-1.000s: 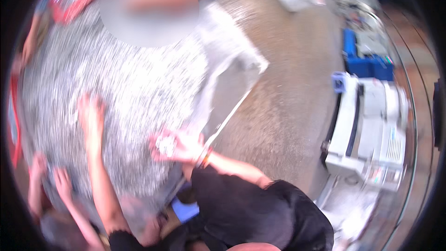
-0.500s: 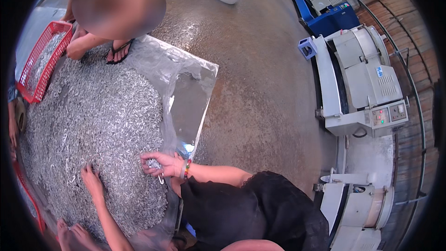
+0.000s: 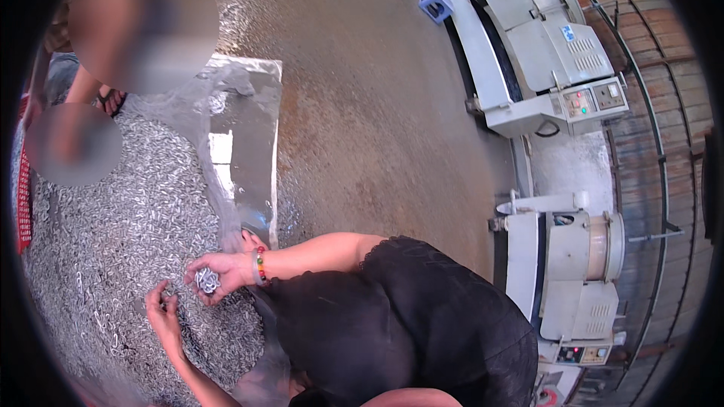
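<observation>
A wide heap of small silvery metal links spreads over the left side. My right hand, with a beaded bracelet at its wrist, is cupped over the heap's near right part. A clump of the same metal links rests in its curled fingers. Just left of it, my left hand is raised above the heap. Its fingers are bent and apart from the thumb, and nothing can be made out between them. A few links lie joined as short chains on the heap's left.
Grey plastic sheeting borders the heap on its right. A red basket stands at the left edge. Another person, partly blurred, is at the far left, with a sandalled foot. Grey machines line the wet floor's right side.
The view has shifted, so the machines appear higher and further left. My left hand has come up off the heap toward my right hand, which has turned to show its clump of links.
</observation>
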Available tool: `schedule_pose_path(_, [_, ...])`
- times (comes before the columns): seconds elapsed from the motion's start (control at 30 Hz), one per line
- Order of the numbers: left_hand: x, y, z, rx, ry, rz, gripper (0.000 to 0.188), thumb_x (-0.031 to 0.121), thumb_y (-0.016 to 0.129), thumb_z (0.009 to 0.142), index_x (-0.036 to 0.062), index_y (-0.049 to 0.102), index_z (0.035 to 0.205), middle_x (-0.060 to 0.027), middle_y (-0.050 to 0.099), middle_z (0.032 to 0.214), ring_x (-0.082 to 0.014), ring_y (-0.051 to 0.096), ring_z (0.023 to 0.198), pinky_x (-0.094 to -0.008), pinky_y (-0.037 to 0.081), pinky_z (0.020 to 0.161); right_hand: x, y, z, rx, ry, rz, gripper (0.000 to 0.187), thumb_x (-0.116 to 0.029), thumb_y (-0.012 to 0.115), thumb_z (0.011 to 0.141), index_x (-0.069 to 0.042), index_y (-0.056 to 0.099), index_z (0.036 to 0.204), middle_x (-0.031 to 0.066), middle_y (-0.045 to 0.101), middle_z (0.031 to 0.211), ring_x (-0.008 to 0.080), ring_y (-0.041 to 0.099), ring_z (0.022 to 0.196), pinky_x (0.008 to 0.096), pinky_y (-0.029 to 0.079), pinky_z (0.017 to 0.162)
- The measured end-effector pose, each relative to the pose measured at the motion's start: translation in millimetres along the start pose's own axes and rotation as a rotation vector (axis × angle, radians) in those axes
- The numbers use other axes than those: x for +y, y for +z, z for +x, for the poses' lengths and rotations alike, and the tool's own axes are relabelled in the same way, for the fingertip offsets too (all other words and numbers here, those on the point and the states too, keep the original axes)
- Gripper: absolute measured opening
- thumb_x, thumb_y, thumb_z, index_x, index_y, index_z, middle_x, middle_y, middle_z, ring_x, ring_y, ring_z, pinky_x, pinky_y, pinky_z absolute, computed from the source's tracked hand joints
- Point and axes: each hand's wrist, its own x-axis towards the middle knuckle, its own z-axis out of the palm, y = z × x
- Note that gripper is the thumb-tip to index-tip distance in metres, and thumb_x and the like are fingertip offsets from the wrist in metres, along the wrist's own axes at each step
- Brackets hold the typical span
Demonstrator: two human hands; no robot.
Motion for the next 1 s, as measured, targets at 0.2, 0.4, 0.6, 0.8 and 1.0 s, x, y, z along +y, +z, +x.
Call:
schedule_pose_path(0.2, [6.2, -19.3, -16.2, 0.058, -0.219, -0.242, 0.039, -0.003, 0.046, 0.088, 0.0079, 0.052, 0.125, -0.0122, 0.057, 0.11, -0.0175, 0.056, 0.091, -0.028, 0.047, 0.076, -6.3, -7.9, 9.8, -0.172, -0.008, -0.193, 0.033, -0.029, 0.061, 0.085, -0.003, 0.048, 0.07, 0.0064, 0.044, 0.063, 0.0121, 0.035, 0.051, 0.0214, 0.027, 0.039])
schedule_pose_path(0.4, [-2.6, -16.1, -28.3, 0.039, -0.207, 0.077, 0.048, -0.005, 0.038, 0.089, 0.0143, 0.045, 0.132, -0.0152, 0.06, 0.104, -0.023, 0.06, 0.085, -0.0317, 0.048, 0.072, 6.3, -5.4, -6.4, -0.292, 0.021, -0.355, 0.042, -0.041, 0.052, 0.09, -0.004, 0.051, 0.069, 0.0064, 0.047, 0.064, 0.0125, 0.041, 0.051, 0.0224, 0.032, 0.039])
schedule_pose_path(0.6, [31.8, -29.0, -12.2, 0.047, -0.382, 0.694, 0.038, 0.011, 0.042, 0.091, 0.0124, 0.049, 0.128, -0.0188, 0.063, 0.1, -0.0306, 0.061, 0.088, -0.0395, 0.046, 0.076, 3.7, 15.6, -25.3, -0.268, 0.017, -0.514, 0.032, -0.033, 0.057, 0.088, -0.001, 0.059, 0.086, 0.0084, 0.055, 0.076, 0.0185, 0.055, 0.069, 0.0322, 0.049, 0.062])
schedule_pose_path(0.8, [41.7, -63.6, 6.6, 0.375, -0.186, 0.433, 0.025, 0.019, 0.054, 0.085, 0.007, 0.061, 0.106, -0.0159, 0.063, 0.097, -0.03, 0.06, 0.088, -0.0396, 0.047, 0.077, 5.2, -22.9, 7.2, -0.391, -0.093, -0.042, 0.04, -0.02, 0.056, 0.084, 0.003, 0.046, 0.115, 0.0162, 0.054, 0.108, 0.0303, 0.053, 0.103, 0.0467, 0.043, 0.09])
schedule_pose_path(1.0, [114.0, 0.1, 15.4, 0.389, 0.368, 0.272, 0.032, 0.017, 0.058, 0.08, 0.0038, 0.056, 0.109, -0.0188, 0.057, 0.092, -0.0325, 0.056, 0.089, -0.0422, 0.046, 0.076, -58.4, -6.9, 14.2, -0.34, -0.144, -0.067, 0.037, -0.026, 0.049, 0.092, 0.004, 0.047, 0.115, 0.0217, 0.054, 0.111, 0.034, 0.056, 0.099, 0.0426, 0.054, 0.077])
